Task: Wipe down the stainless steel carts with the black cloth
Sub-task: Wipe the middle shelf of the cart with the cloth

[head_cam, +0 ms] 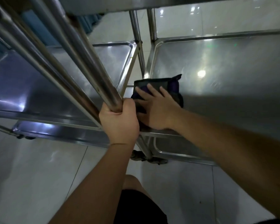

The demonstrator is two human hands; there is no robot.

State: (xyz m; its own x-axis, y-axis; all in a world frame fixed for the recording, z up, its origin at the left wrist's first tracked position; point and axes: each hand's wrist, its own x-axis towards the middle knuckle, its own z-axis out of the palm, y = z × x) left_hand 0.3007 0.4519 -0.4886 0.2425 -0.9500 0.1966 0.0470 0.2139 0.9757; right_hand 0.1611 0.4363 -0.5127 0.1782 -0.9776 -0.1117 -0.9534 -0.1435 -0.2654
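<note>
Setting: institutional or commercial service room, likely a clinic, canteen or storage area; exact kind cannot be told. Evidence: two stainless steel carts [225,65] parked just beside each other, each with rimmed tray shelves and tubular uprights [137,28]; a swivel caster [141,156] under the near corner; glossy pale floor tiles [39,167] with thin grout lines, reflecting ceiling lights; blue furnishing [90,21], blurred, beyond the carts.

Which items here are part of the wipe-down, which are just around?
In use: black cloth under right hand; right cart's shelf; left cart's post gripped by left hand.
Just around: tiled floor; blue items behind.
</note>
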